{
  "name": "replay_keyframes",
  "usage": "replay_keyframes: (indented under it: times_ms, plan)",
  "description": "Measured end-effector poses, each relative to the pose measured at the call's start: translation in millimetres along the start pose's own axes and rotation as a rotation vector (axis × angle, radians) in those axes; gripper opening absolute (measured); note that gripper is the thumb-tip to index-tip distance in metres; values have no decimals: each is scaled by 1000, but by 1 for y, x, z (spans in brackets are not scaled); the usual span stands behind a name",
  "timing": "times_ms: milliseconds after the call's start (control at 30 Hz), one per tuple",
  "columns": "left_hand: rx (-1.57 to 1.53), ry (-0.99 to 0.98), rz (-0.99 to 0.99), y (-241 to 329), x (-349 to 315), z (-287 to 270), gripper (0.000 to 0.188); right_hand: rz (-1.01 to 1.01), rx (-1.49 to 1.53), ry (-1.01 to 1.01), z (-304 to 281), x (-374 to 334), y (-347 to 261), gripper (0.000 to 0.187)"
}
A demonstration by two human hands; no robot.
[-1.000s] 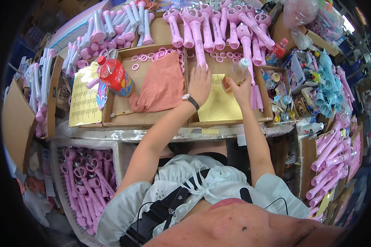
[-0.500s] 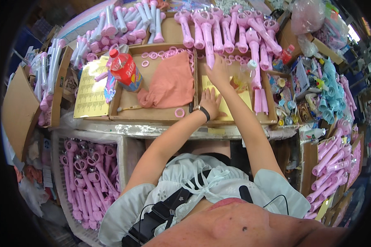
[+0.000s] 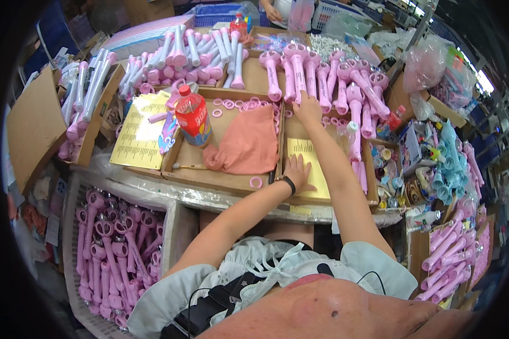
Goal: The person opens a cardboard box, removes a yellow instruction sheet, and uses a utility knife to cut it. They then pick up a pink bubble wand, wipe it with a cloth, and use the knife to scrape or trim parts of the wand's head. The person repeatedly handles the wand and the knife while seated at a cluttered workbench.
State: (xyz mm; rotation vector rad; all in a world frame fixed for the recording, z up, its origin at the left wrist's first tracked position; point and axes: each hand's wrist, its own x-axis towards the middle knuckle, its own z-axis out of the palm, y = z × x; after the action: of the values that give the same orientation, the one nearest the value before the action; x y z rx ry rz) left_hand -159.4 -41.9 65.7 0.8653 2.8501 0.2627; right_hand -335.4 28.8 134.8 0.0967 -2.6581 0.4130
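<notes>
My left hand (image 3: 298, 174) lies flat with fingers spread on a yellow printed sheet (image 3: 315, 186) in the right-hand cardboard tray. My right hand (image 3: 306, 108) reaches farther out, its fingers closed around the near end of a pink toy wand (image 3: 296, 65). That wand has a ring-shaped head pointing away from me and lies among several similar pink wands (image 3: 325, 85). Beneath my right forearm, a clear bottle (image 3: 348, 135) with a pale cap shows in part. Small pink rings (image 3: 246, 104) are scattered along the back of the left tray, beside a folded orange cloth (image 3: 246, 141).
A red-labelled drink bottle (image 3: 193, 116) stands upright in the left tray. Grey-and-pink handles (image 3: 195, 56) are piled behind it. A crate (image 3: 73, 248) of pink wands sits at lower left. A box of pink tubes (image 3: 449, 254) is at right, below light-blue cone-shaped parts (image 3: 448, 161).
The view has tipped up, showing more of the far side, including another person's hand. My right hand has moved slightly farther along the wand; my left hand stays on the sheet.
</notes>
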Motion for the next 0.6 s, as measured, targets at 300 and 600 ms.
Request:
replay_keyframes:
  times_ms: [300, 600]
  plan:
    - [-6, 57, 15, -3, 4, 5, 95, 605, 1833, -192, 0, 60, 5, 39]
    - [-36, 47, -6, -1, 9, 10, 97, 617, 1051, 83, 9, 95, 45, 43]
